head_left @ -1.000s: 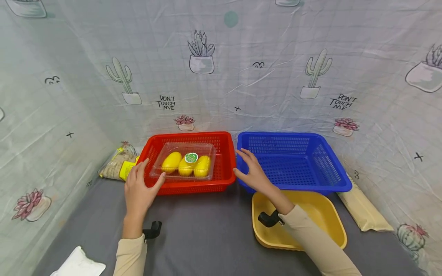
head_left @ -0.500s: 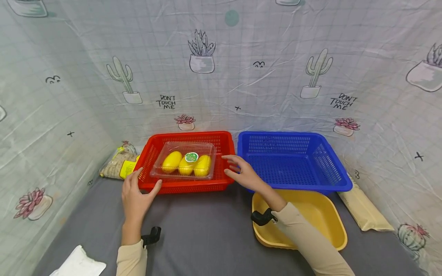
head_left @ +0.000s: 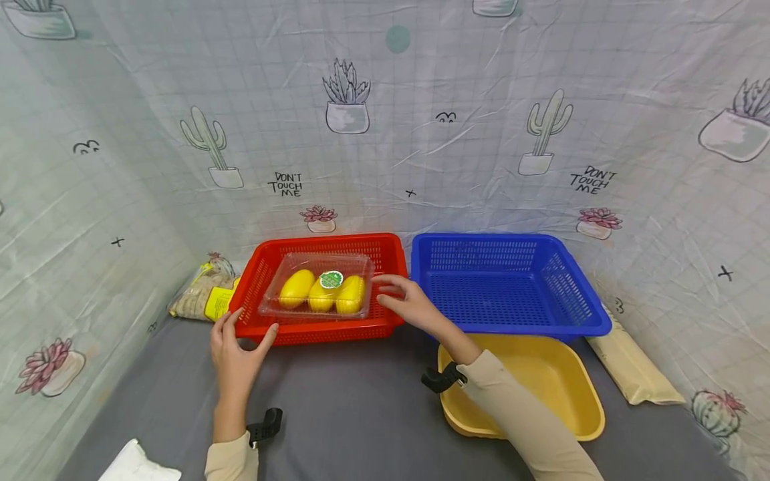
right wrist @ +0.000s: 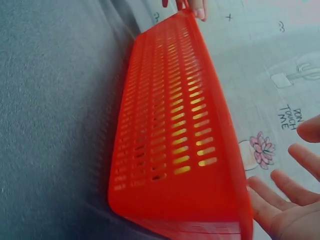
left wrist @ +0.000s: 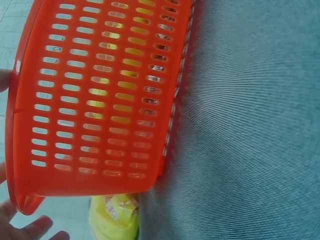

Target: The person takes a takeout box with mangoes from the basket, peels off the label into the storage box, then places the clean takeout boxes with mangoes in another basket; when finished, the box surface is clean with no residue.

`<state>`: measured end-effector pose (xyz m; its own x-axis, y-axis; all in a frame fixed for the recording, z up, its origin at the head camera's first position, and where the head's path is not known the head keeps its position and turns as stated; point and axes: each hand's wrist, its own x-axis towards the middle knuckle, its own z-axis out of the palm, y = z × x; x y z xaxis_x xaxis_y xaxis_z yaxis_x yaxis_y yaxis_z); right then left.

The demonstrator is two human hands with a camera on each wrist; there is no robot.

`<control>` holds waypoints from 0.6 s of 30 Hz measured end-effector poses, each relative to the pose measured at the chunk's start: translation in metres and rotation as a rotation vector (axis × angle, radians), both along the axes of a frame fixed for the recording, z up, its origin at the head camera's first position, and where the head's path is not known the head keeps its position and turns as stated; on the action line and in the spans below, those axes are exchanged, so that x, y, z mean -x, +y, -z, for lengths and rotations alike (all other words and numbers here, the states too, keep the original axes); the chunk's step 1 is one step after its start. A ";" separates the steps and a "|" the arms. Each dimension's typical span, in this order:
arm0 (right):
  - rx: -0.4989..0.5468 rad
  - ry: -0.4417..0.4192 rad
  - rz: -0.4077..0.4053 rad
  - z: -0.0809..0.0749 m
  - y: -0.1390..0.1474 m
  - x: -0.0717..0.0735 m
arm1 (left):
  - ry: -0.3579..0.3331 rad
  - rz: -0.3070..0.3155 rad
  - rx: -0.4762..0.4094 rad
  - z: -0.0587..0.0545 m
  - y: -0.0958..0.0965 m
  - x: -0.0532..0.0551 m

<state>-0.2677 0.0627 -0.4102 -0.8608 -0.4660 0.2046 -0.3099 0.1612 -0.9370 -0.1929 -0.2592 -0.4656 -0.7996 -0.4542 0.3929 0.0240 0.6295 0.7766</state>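
Note:
A red plastic basket (head_left: 337, 332) holds a clear plastic box (head_left: 313, 263) with yellow mango-like fruits (head_left: 297, 289) and a round green label inside. At the basket's front left corner my left hand (head_left: 233, 357) has thumb and fingers spread, fingertips right at the rim. My right hand (head_left: 414, 308) reaches over the basket's right side. Its fingertips come close to the box's right end, with fingers loosely bent and nothing between them. From the right wrist, the fingers (right wrist: 287, 192) show above the rim. In the left wrist view only some fingertips appear beside the rim.
A blue basket (head_left: 499, 300) stands right of the red one, with a yellow basin (head_left: 556, 394) in front under my right forearm. A pale packet (head_left: 637, 366) lies far right, a yellow-labelled bag (head_left: 195, 297) far left. A white packet (head_left: 138, 464) sits front left. Printed cloth walls (head_left: 391, 153) enclose the table.
My right hand has moved left from the blue basket's edge to over the red basket, near the box. My left hand has shifted slightly down and left along the red basket's corner.

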 end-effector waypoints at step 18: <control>-0.153 -0.158 0.097 -0.004 -0.032 0.013 | -0.019 -0.020 -0.060 0.010 -0.007 0.000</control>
<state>-0.2812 0.0305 -0.4059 -0.9189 -0.3945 -0.0030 -0.1373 0.3270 -0.9350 -0.1925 -0.2663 -0.4760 -0.7972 -0.4923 0.3496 -0.0031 0.5823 0.8130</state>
